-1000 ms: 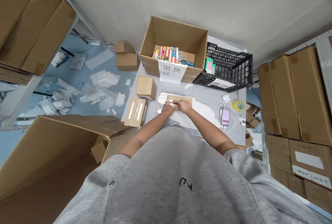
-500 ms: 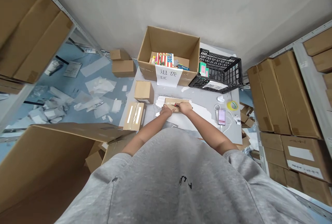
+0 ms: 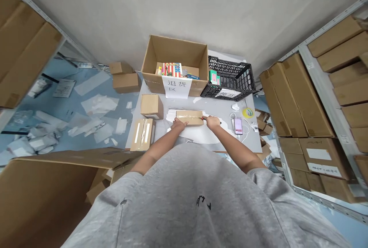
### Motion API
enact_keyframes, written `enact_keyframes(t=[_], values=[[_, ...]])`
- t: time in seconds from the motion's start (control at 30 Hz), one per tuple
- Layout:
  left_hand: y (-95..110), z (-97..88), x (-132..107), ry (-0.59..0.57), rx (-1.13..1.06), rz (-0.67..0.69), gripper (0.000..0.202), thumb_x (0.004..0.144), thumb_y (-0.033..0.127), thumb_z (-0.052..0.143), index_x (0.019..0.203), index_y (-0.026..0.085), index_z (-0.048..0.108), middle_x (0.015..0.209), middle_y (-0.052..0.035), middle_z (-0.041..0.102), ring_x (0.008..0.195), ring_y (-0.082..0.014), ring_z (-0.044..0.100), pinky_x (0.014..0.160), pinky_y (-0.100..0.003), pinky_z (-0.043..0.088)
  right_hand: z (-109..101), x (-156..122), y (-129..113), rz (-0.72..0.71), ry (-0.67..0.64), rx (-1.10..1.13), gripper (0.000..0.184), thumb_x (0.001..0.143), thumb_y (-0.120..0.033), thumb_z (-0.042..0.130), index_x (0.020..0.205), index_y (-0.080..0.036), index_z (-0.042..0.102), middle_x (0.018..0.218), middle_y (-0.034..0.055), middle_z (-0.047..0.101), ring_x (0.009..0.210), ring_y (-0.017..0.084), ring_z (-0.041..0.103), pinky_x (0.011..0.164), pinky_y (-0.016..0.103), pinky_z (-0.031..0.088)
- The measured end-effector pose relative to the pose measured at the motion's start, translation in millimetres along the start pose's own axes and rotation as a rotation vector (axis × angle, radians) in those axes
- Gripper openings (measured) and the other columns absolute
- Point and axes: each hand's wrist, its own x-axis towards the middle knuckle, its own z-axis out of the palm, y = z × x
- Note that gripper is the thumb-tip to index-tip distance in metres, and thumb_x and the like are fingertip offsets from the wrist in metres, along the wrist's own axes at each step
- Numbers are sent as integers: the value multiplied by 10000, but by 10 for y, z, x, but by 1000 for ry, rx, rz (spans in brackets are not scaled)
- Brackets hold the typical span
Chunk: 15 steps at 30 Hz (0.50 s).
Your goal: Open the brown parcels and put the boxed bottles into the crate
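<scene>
A flat cardboard box [image 3: 189,117] with clear tape across it lies on a white sheet [image 3: 195,136] on the grey table [image 3: 221,107]. My left hand [image 3: 179,124] grips its near left corner. My right hand [image 3: 212,122] sits just past the box's right end, closed around a thin dark tool [image 3: 204,117], perhaps a pen or cutter. The tool's tip points at the box end, and the hand hides most of it.
Behind the hands stand an open carton [image 3: 175,50] holding books and a black plastic crate [image 3: 238,75]. A phone [image 3: 238,125] with a white cable and a yellow tape roll [image 3: 247,112] lie to the right. Small cartons [image 3: 143,134] sit left; loaded shelves and floor papers surround the table.
My right hand has slid from above the box to its right end, showing the box top. My left hand stays at the left corner. The whole view has shifted, the table appearing further left.
</scene>
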Motion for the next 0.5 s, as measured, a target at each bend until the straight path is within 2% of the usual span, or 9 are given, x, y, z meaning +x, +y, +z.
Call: enact_keyframes(t=[0.13,0.33,0.5], values=[[1,37,60,-31,11,-58,836,860,744,661,1439,194,413,1519,-274,532,1400,-406,569,1082,-507,497,74,-45,63,30,9,44,645,1032,-113,441,1611,-396,457,1297,129,700,1112,267,716,878,320,480],[-31,81,122,-8,17,-30,866,858,749,656,1467,192,397,1527,-279,524,1423,-403,546,1117,-504,467,205,-69,182,40,48,123,574,1067,-183,446,1603,-387,482,1296,130,708,1094,270,718,890,333,485],[-30,73,98,-14,25,-26,916,852,768,636,1494,164,386,1520,-283,533,1397,-400,571,1112,-511,475,355,-124,411,128,141,357,459,1077,-315,476,1517,-374,593,1262,89,751,1100,283,714,893,352,518]])
